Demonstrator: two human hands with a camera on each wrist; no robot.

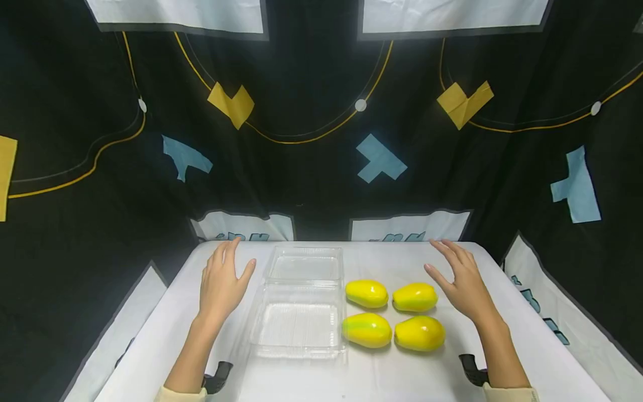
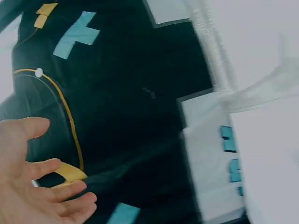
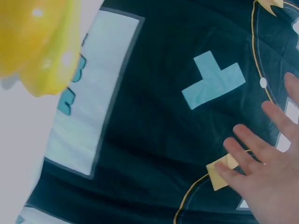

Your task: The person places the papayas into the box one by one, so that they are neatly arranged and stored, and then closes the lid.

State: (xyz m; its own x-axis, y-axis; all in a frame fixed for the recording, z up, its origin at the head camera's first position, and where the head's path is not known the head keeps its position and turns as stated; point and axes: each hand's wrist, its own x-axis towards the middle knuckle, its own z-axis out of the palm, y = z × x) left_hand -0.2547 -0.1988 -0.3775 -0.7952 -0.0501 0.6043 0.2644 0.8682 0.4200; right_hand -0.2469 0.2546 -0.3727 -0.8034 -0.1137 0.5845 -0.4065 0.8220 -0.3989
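Observation:
An open clear plastic clamshell box lies on the white table, its lid folded back toward the far edge. Just right of it sit several glossy yellow papaya-like fruits in two rows, one with a greenish patch. My left hand hovers left of the box, fingers spread and touching nothing. To the right of the fruits, my right hand is held with its fingers apart and holds nothing. In the right wrist view, the yellow fruits show at upper left, away from my right hand.
The white table has a far edge close beyond both hands. Behind it hangs a black curtain with yellow and blue patches and white panels. Dark straps sit at both wrists.

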